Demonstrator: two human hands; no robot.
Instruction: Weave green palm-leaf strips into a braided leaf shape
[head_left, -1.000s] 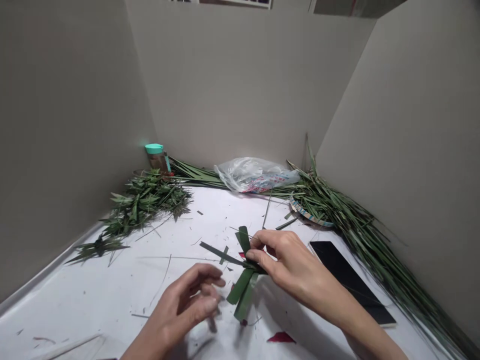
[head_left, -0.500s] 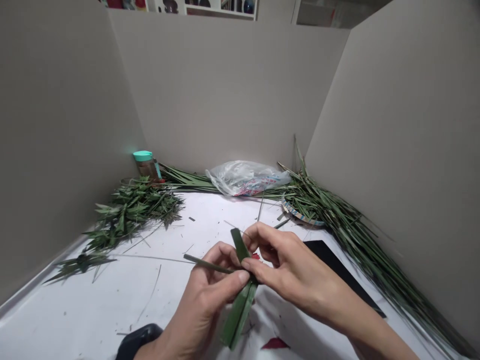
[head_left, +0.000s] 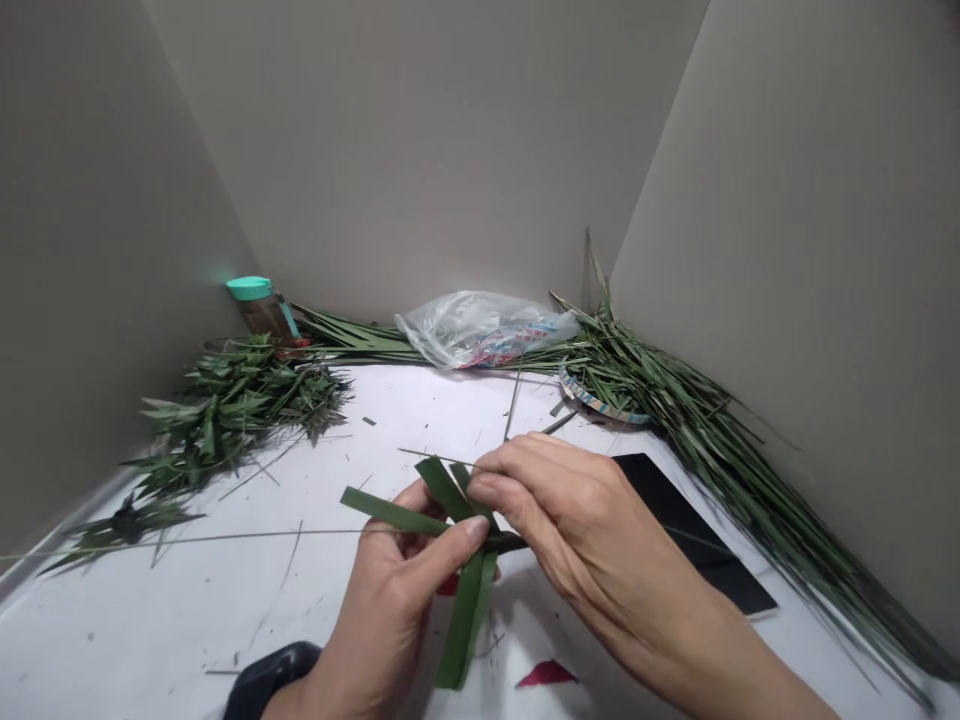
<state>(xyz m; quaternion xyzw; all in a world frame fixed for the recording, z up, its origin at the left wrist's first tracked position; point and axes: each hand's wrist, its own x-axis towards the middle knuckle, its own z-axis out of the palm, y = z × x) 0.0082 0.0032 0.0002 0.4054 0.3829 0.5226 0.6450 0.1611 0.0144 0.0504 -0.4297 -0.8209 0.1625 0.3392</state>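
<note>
My left hand (head_left: pixel 390 600) is closed around several crossed green leaf strips (head_left: pixel 459 630), the thumb pressing where they meet. Broad ends stick out to the left, upward and down toward me. My right hand (head_left: pixel 570 510) is closed just right of the crossing, its fingertips pinching a thin green leaf strand (head_left: pixel 431 456); its exact grip is partly hidden by the fingers. Another long thin strand (head_left: pixel 247 538) runs from the left edge of view to my left hand. A bit of red shows beneath the left fingers.
Leafy tufts (head_left: pixel 232 400) and a jar with a turquoise lid (head_left: pixel 259 305) stand at the left. A clear plastic bag (head_left: pixel 480 330) lies at the back. Long leaves (head_left: pixel 697 430) line the right, beside a black flat piece (head_left: pixel 682 530). A dark red scrap (head_left: pixel 547 674) lies near me.
My right hand has turned and its fingertips now pinch the thin strand above the crossing. The leaf strips have spread apart, with more ends showing at the top. The view has tilted down.
</note>
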